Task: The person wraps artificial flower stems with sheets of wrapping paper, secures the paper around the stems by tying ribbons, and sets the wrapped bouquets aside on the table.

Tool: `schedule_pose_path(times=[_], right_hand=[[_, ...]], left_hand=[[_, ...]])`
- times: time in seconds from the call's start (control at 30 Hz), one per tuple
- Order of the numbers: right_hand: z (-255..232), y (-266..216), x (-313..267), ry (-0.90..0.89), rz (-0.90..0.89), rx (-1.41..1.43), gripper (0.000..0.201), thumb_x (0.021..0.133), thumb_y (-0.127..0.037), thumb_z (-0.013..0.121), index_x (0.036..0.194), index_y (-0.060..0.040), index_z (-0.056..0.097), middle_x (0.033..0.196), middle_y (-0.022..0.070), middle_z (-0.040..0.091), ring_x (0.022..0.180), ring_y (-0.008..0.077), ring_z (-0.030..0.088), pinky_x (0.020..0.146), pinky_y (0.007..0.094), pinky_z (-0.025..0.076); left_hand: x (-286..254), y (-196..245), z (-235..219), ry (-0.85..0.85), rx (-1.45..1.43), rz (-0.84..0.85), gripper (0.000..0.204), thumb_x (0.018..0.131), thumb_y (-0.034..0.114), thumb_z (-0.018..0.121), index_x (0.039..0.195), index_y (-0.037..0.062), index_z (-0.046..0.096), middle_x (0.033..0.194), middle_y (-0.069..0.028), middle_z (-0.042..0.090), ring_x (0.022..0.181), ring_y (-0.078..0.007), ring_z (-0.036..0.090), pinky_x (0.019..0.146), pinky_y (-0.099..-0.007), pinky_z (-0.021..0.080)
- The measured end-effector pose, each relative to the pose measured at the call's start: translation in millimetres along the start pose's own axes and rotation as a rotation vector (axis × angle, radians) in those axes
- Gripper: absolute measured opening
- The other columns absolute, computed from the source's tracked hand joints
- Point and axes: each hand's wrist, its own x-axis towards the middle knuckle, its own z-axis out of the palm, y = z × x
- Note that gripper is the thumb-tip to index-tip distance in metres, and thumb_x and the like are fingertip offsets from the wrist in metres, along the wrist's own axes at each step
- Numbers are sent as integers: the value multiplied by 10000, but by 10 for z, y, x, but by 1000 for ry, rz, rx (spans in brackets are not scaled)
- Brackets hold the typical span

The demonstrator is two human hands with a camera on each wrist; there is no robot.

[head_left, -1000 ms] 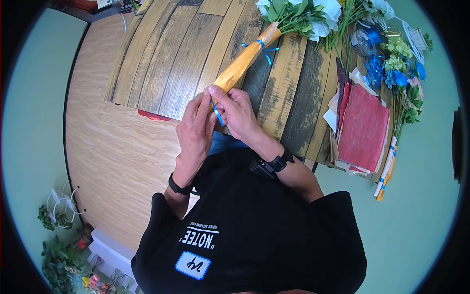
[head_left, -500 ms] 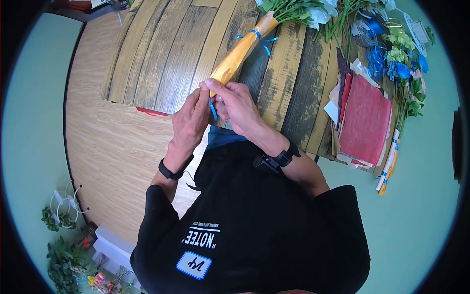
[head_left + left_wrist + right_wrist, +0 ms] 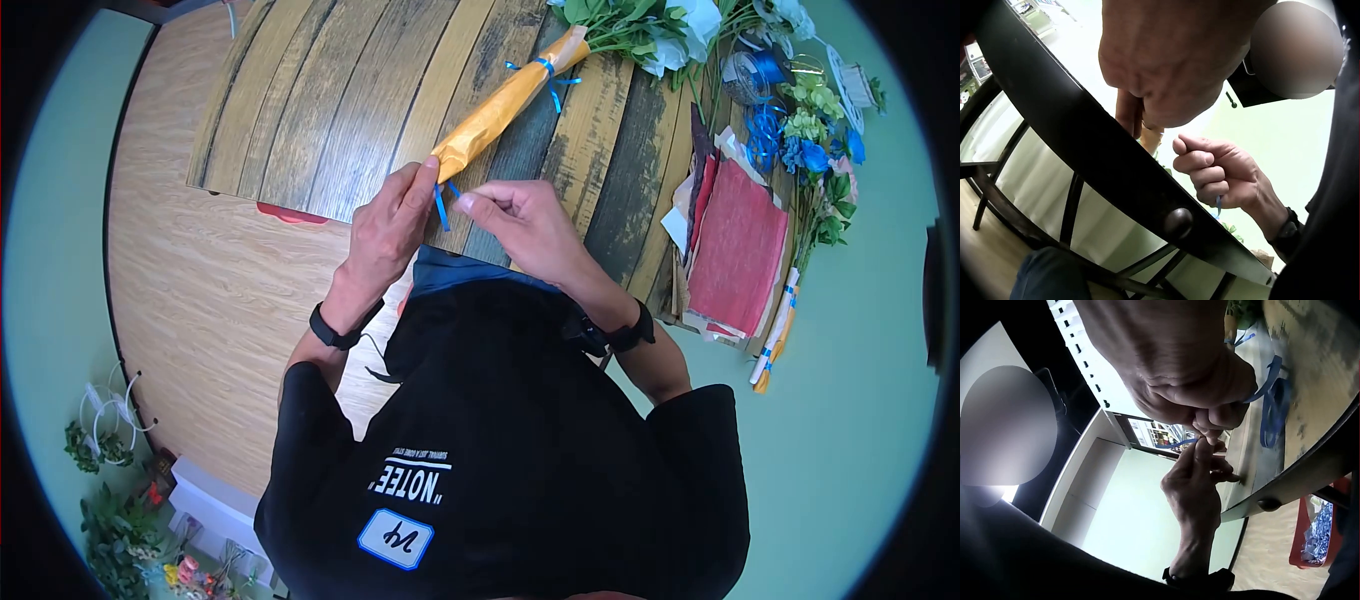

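— What is the black cloth shirt [image 3: 560, 450] showing?
— It is bearing "NOTEE" [image 3: 411, 486] in white capitals, upside down; a smaller line [image 3: 418, 455] is looking too blurred.
— And the white, blue-edged rectangular label [image 3: 397, 540]?
— It is carrying "24".

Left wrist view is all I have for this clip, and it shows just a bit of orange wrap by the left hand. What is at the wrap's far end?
Observer: In the head view, the orange wrap runs from the left hand up to leafy stems with white flowers.

Operator: Is anything tied round it near those flowers?

Observer: Yes, a blue ribbon, its loose ends sticking out at both sides.

Operator: And is there anything under the table that I can't see?

Observer: The right wrist view shows a red bin below the edge of the table, with blue scraps in it.
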Motion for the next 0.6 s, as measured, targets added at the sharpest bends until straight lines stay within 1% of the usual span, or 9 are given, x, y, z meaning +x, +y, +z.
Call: schedule_pose_path(times=[0.03,0.07,0.13,0.23,0.37,0.43,0.47,0.53,0.6], right_hand=[[2,-44,-14,-39,52,0,263,994,-195,644,970,56,720,642,-45,512,607,25,411,512,250,339],[23,-51,-19,-41,57,-5,263,994,-195,644,970,56,720,642,-45,512,607,25,411,512,250,339],[71,-65,-14,-55,82,142,263,993,-186,645,939,61,716,647,-47,509,602,17,400,505,237,321],[70,-208,23,-122,133,216,263,995,-182,641,922,60,714,654,-52,509,593,12,395,498,228,306],[28,-357,59,-188,86,204,259,995,-184,641,924,54,716,661,-54,514,582,14,400,494,226,302],[-14,-392,70,-261,56,170,251,994,-179,640,946,54,719,664,-50,528,582,12,408,496,223,305],[-20,-407,66,-264,61,164,251,994,-179,640,946,54,719,664,-50,528,582,12,408,496,223,305],[-27,-448,63,-318,108,148,249,1014,-172,609,1047,50,716,645,-61,458,542,9,363,476,205,264],[-110,-616,74,-309,153,181,261,1015,-190,615,1040,49,716,642,-56,462,535,9,357,469,206,257]], left_hand=[[-10,-8,8,4,-3,-4,655,822,-23,741,1433,51,516,1097,-139,647,814,-251,686,571,-334,554],[-23,-14,17,3,-13,-1,648,819,-18,745,1425,44,522,1100,-141,647,812,-252,686,572,-334,554],[-41,-22,20,5,-26,3,642,816,-13,750,1417,36,528,1103,-143,647,810,-252,686,574,-334,554],[-42,-13,7,-7,-39,9,620,810,1,758,1392,18,546,1111,-150,647,808,-253,687,583,-328,560],[-53,-14,49,43,-82,57,625,774,33,785,1358,1,566,1100,-155,656,808,-246,691,597,-313,567],[-66,9,88,75,-96,63,630,759,44,794,1347,-5,573,1097,-154,659,808,-242,692,600,-309,568],[-71,27,104,82,-92,52,617,756,52,799,1330,-9,583,1083,-151,663,801,-238,692,597,-307,567],[-75,57,144,91,-92,36,604,752,60,804,1313,-14,593,1069,-147,667,794,-233,692,595,-305,566],[-88,81,182,135,-67,34,556,773,58,802,1287,-19,608,1041,-142,671,771,-228,689,588,-306,562]])
